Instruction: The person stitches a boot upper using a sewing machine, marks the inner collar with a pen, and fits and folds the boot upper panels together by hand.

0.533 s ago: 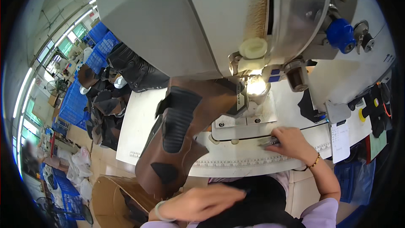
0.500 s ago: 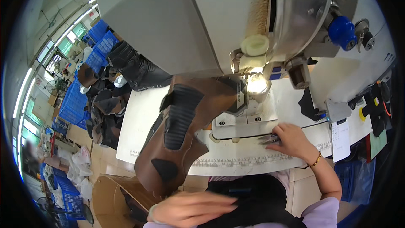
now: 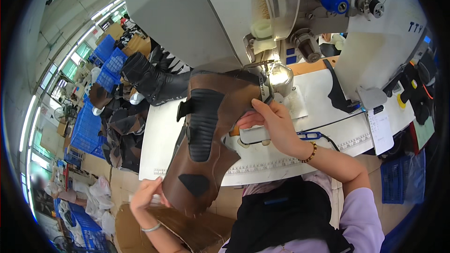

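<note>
Grey sewing machine (image 3: 183, 23) towers over a white table (image 3: 262, 173), its brown-and-black boot upper (image 3: 202, 129) stretching from beneath the machine past the front edge near the left corner; right hand (image 3: 276, 124) and left hand (image 3: 147, 196) (fingers nearly closed) pinch its side and lower end.

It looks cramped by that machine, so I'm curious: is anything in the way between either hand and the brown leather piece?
Nothing visible is. The left hand is right at the lower left edge of the brown leather piece, and the right hand is at its upper right edge.
</note>
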`<state>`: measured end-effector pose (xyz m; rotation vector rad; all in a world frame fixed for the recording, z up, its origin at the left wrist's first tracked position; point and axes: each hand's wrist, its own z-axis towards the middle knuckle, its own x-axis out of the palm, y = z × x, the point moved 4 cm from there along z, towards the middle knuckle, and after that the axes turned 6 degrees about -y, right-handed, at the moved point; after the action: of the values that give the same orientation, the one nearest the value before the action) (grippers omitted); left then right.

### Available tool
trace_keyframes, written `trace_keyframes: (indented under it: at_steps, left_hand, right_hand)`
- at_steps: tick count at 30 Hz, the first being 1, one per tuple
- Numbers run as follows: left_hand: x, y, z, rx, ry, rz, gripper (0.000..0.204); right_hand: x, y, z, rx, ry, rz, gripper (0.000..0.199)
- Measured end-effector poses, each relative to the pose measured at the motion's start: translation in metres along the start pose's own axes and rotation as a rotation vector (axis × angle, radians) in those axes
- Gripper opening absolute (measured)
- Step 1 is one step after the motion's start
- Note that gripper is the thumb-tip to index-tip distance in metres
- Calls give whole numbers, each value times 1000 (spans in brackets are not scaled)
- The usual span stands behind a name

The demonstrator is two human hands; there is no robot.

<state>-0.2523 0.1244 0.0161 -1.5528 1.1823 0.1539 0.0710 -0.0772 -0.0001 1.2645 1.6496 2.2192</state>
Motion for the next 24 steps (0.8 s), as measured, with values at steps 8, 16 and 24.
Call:
trace_keyframes:
  at_steps: [8, 16, 24]
  left_hand:
    - [2, -218, 19, 999, 4, 179, 24]
    - [135, -307, 61, 1108, 465, 597, 55]
    - [146, -319, 58, 818, 506, 544, 52]
  right_hand:
    - [0, 6, -1, 20, 47, -2, 46]
    - [-23, 28, -25, -293, 66, -862, 24]
    - [-35, 61, -11, -1288, 123, -1418, 26]
